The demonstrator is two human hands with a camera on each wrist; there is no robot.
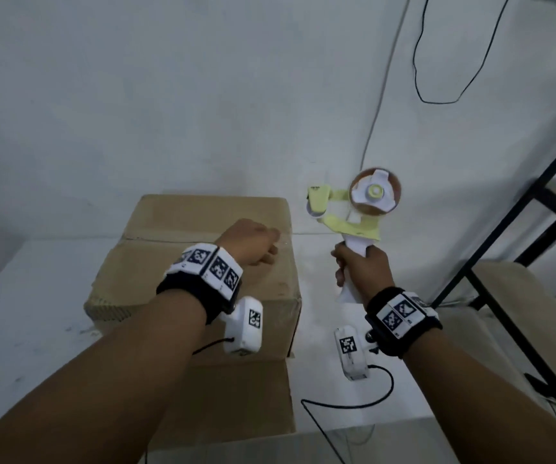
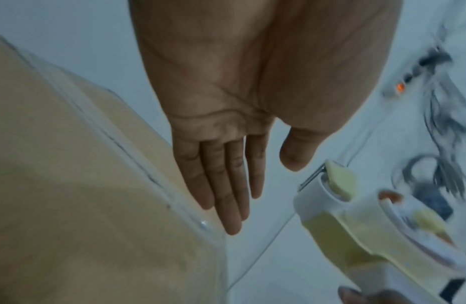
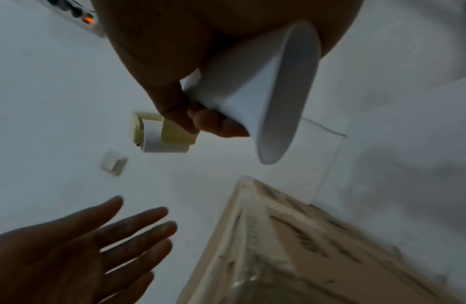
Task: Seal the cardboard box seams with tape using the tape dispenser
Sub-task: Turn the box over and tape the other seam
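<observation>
A closed brown cardboard box (image 1: pixel 156 262) sits on the white table (image 1: pixel 19 313), its top seam running left to right under clear tape (image 2: pixel 159 185). My left hand (image 1: pixel 253 244) hovers over the box's right top edge, fingers (image 2: pixel 226 185) straight and together, holding nothing. My right hand (image 1: pixel 360 266) grips the white handle (image 3: pixel 255 86) of a yellow-and-white tape dispenser (image 1: pixel 353 202), held upright in the air just right of the box. Its brown tape roll (image 1: pixel 375 192) is at the top, and the roller and cutter end (image 2: pixel 328 185) points toward the box.
A white wall stands close behind the table, with cables (image 1: pixel 437 95) hanging down it. A black metal frame (image 1: pixel 520 229) with beige shelves stands at the right. A power strip with an orange light (image 2: pixel 399 87) and tangled cords lie beyond the dispenser. A black cable (image 1: pixel 353 403) trails across the table front.
</observation>
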